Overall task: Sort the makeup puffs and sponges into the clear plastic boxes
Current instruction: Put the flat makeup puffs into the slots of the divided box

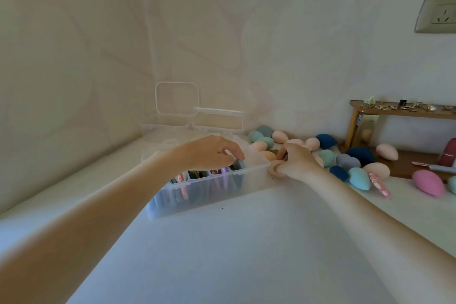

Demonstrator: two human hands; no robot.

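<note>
Left hand point(212, 153) over the clear box point(204, 187), fingers curled down, tips touching the upright puffs point(217, 175) packed inside. Right hand point(296, 160) just beside the box's right end, pinching a beige puff point(275, 170). Beyond the right hand, loose sponges point(328, 155) scattered on the counter point(222, 242). Behind the left hand, two more boxes point(192, 121), one lid raised.

sponges point(328, 155): pink/teal/navy | box point(209, 190): clear | shelf point(404, 112): brown wood
</note>
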